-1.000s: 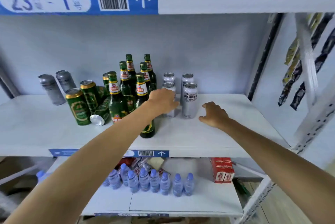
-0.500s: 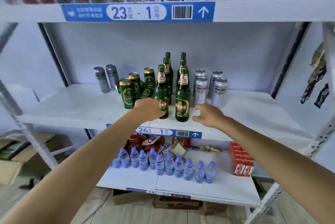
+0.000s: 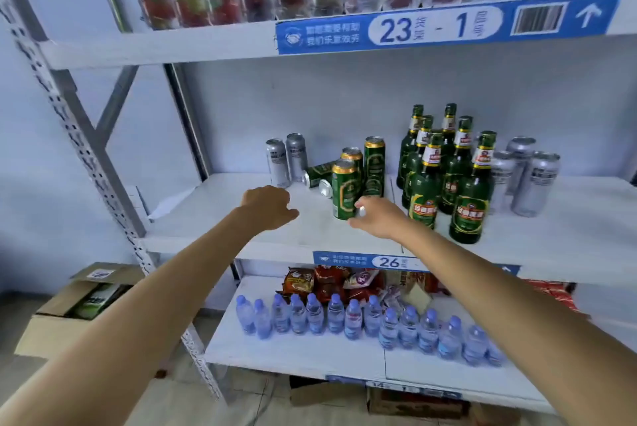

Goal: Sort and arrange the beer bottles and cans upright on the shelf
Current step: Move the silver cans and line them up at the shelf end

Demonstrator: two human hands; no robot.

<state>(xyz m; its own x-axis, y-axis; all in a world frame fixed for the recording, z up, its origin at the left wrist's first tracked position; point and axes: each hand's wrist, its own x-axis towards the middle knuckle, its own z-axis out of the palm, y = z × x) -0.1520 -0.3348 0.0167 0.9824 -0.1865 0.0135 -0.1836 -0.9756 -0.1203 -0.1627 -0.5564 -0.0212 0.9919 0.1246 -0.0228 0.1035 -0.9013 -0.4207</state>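
Several green beer bottles (image 3: 427, 184) stand upright at the middle right of the white shelf (image 3: 213, 212). Left of them stand three green cans; the front green can (image 3: 344, 189) is nearest me. Two more green cans (image 3: 319, 172) lie on their sides behind it. Two silver cans (image 3: 277, 162) stand further left, and a group of silver cans (image 3: 534, 184) stands right of the bottles. My right hand (image 3: 377, 219) reaches the front green can's lower right, fingertips at its base. My left hand (image 3: 267, 207) hovers over bare shelf left of that can, loosely curled and holding nothing.
Packaged goods line the shelf above, over a blue label strip (image 3: 441, 24). Below are water bottles (image 3: 344, 319) and snack packs (image 3: 320, 282). A perforated metal upright (image 3: 86, 136) frames the left side. An open cardboard box (image 3: 79, 305) sits on the floor at the left.
Both hands have moved left, away from the bottles and right-hand silver cans, to the green cans. My left hand no longer touches a bottle. The view has swung left.
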